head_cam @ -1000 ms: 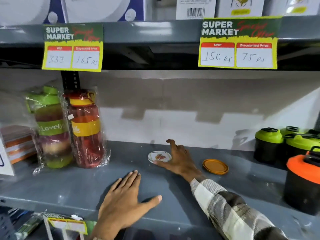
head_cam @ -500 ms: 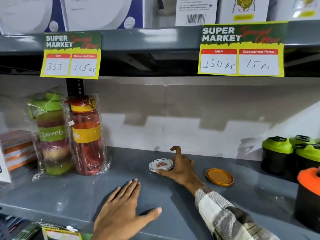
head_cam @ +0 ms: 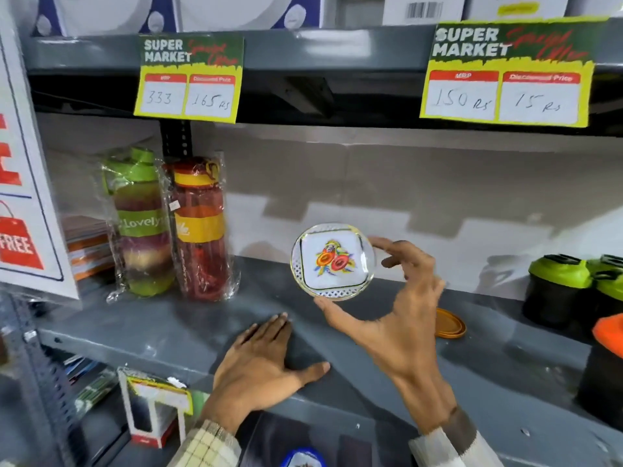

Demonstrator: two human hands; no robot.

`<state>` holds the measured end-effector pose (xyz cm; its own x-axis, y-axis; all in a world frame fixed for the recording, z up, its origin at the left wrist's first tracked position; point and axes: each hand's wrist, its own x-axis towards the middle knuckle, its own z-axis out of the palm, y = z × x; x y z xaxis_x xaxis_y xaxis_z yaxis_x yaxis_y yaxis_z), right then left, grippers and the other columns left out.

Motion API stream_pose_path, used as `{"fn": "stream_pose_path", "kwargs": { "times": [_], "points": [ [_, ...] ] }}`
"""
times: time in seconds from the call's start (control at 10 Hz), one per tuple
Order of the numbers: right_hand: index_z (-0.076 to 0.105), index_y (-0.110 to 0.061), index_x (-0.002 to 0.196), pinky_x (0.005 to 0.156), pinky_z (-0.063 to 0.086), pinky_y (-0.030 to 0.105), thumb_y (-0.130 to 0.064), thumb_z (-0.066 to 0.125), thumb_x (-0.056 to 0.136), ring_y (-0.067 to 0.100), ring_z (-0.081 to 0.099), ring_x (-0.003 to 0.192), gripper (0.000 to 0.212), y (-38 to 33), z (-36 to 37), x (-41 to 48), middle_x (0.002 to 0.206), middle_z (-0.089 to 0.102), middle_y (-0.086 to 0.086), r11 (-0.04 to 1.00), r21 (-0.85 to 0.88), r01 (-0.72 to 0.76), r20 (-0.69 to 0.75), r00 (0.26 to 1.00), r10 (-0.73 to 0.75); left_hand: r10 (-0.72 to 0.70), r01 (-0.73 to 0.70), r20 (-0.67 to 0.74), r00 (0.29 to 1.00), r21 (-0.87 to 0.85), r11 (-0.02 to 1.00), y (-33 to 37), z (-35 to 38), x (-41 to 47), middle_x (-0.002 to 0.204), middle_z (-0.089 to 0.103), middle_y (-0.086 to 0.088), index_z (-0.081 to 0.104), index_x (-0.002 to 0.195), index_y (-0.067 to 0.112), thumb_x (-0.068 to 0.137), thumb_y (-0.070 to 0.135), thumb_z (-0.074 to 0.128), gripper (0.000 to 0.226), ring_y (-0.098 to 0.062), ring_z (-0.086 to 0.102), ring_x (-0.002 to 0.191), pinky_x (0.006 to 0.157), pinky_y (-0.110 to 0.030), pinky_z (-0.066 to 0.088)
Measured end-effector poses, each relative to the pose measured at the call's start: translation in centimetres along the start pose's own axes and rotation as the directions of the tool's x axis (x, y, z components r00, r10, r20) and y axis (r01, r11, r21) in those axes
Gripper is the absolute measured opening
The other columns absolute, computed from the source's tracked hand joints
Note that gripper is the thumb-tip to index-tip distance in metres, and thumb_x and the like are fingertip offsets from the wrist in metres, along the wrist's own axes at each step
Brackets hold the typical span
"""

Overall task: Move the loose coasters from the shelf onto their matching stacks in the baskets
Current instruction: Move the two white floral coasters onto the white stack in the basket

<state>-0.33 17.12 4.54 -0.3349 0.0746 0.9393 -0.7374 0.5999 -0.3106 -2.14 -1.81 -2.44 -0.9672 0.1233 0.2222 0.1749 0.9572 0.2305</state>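
Note:
My right hand (head_cam: 401,318) holds a round white coaster (head_cam: 333,261) with a red and yellow flower print, lifted above the grey shelf (head_cam: 168,328) and tilted to face me. Thumb and fingertips grip its rim. An orange round coaster (head_cam: 450,323) lies flat on the shelf to the right, partly hidden behind my right hand. My left hand (head_cam: 263,362) rests flat, palm down, on the shelf's front part, fingers apart, holding nothing. No basket is clearly in view.
Two wrapped bottles, a green one (head_cam: 141,224) and a red one (head_cam: 199,230), stand at the shelf's left. Black shakers with green lids (head_cam: 559,288) and one with an orange lid (head_cam: 606,365) stand at the right. Price tags hang from the upper shelf (head_cam: 303,52). Boxed goods sit below.
My right hand has picked the flower coaster up off the shelf and brought it toward me, tilted up. The view has moved closer. My left hand stays flat on the shelf.

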Motion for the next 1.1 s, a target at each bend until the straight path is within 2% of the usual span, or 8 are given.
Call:
{"fn": "stream_pose_path", "kwargs": {
  "times": [0.2, 0.4, 0.5, 0.6, 0.7, 0.8, 0.9, 1.1],
  "points": [
    [0.038, -0.024, 0.117, 0.072, 0.041, 0.063, -0.061, 0.086, 0.067, 0.032, 0.066, 0.108, 0.079, -3.6, -2.9, -1.0, 0.136, 0.06, -0.003, 0.982, 0.091, 0.163, -0.202, 0.969, -0.142, 0.048, -0.048, -0.012, 0.999, 0.016, 0.999, -0.4, 0.3, 0.0, 0.164, 0.022, 0.006, 0.026, 0.155, 0.02, 0.06, 0.096, 0.018, 0.123, -0.006, 0.013, 0.15, 0.122, -0.032, 0.01],
    [0.047, -0.013, 0.11, 0.071, 0.043, 0.059, -0.062, 0.083, 0.07, 0.04, 0.07, 0.094, 0.072, -4.7, -4.2, -2.2, 0.127, 0.066, 0.016, 0.979, 0.154, 0.131, -0.157, 0.982, -0.106, 0.042, -0.042, 0.049, 0.998, -0.008, 0.999, 0.3, -1.0, -0.8, 0.163, 0.022, 0.008, 0.034, 0.152, 0.026, 0.038, 0.103, -0.004, 0.142, -0.007, 0.018, 0.147, 0.12, -0.029, 0.014],
    [0.042, -0.03, 0.124, 0.076, 0.045, 0.046, -0.056, 0.087, 0.069, 0.038, 0.067, 0.104, 0.076, -5.1, -4.5, -4.3, 0.13, 0.064, 0.017, 0.969, 0.232, 0.09, -0.082, 0.994, -0.072, 0.005, 0.0, 0.032, 0.999, -0.151, 0.989, 0.4, -1.7, -1.9, 0.161, 0.018, 0.006, 0.029, 0.154, 0.02, 0.055, 0.101, 0.008, 0.13, -0.005, 0.023, 0.142, 0.115, -0.028, 0.018],
    [0.04, -0.043, 0.125, 0.081, 0.045, 0.03, -0.05, 0.09, 0.065, 0.028, 0.063, 0.118, 0.078, -4.3, -5.3, -9.0, 0.134, 0.062, 0.014, 0.96, 0.275, -0.05, 0.107, 0.994, 0.021, 0.153, -0.164, -0.258, 0.954, -0.021, 0.986, 0.3, -1.4, -2.0, 0.153, 0.041, -0.015, 0.041, 0.145, -0.002, 0.087, 0.046, 0.038, 0.076, -0.027, 0.044, 0.138, 0.115, -0.039, 0.032],
    [0.045, -0.041, 0.119, 0.088, 0.049, 0.028, -0.052, 0.09, 0.062, 0.024, 0.063, 0.124, 0.074, -4.0, -5.8, -11.8, 0.135, 0.061, 0.008, 0.946, 0.283, -0.158, 0.247, 0.965, 0.088, 0.123, -0.124, 0.012, 0.992, 0.05, 0.991, 0.1, -1.2, -0.9, 0.165, 0.016, -0.003, 0.021, 0.156, 0.007, 0.08, 0.074, 0.024, 0.101, -0.017, 0.018, 0.151, 0.123, -0.037, 0.013],
    [0.051, -0.039, 0.109, 0.09, 0.052, 0.029, -0.042, 0.091, 0.065, 0.014, 0.064, 0.12, 0.06, -0.8, -5.7, -19.3, 0.127, 0.062, -0.005, 0.925, 0.184, -0.333, 0.411, 0.881, 0.235, 0.013, -0.016, 0.084, 0.996, 0.038, 0.999, -0.5, -0.1, 0.4, 0.167, 0.009, 0.007, 0.017, 0.158, 0.018, 0.07, 0.095, 0.026, 0.117, -0.007, 0.007, 0.151, 0.123, -0.033, 0.004],
    [0.056, -0.032, 0.102, 0.091, 0.054, 0.035, -0.024, 0.09, 0.069, 0.001, 0.062, 0.113, 0.048, 0.0, -4.8, -22.0, 0.118, 0.062, -0.016, 0.846, 0.209, -0.49, 0.499, 0.798, 0.338, 0.015, -0.016, 0.046, 0.999, 0.034, 0.999, -0.6, 0.4, 0.4, 0.167, 0.011, 0.008, 0.019, 0.158, 0.02, 0.066, 0.098, 0.022, 0.121, -0.006, 0.008, 0.151, 0.123, -0.032, 0.004],
    [0.049, -0.033, 0.083, 0.081, 0.054, 0.033, -0.045, 0.089, 0.055, 0.006, 0.061, 0.093, 0.05, 3.7, -0.4, -28.4, 0.096, 0.051, -0.011, 0.843, -0.092, -0.531, 0.572, 0.664, 0.481, 0.01, -0.012, 0.048, 0.999, 0.042, 0.999, -0.7, 0.5, 0.5, 0.167, 0.009, 0.01, 0.017, 0.158, 0.022, 0.064, 0.098, 0.018, 0.121, -0.004, 0.006, 0.151, 0.122, -0.031, 0.002]
  ]
}}
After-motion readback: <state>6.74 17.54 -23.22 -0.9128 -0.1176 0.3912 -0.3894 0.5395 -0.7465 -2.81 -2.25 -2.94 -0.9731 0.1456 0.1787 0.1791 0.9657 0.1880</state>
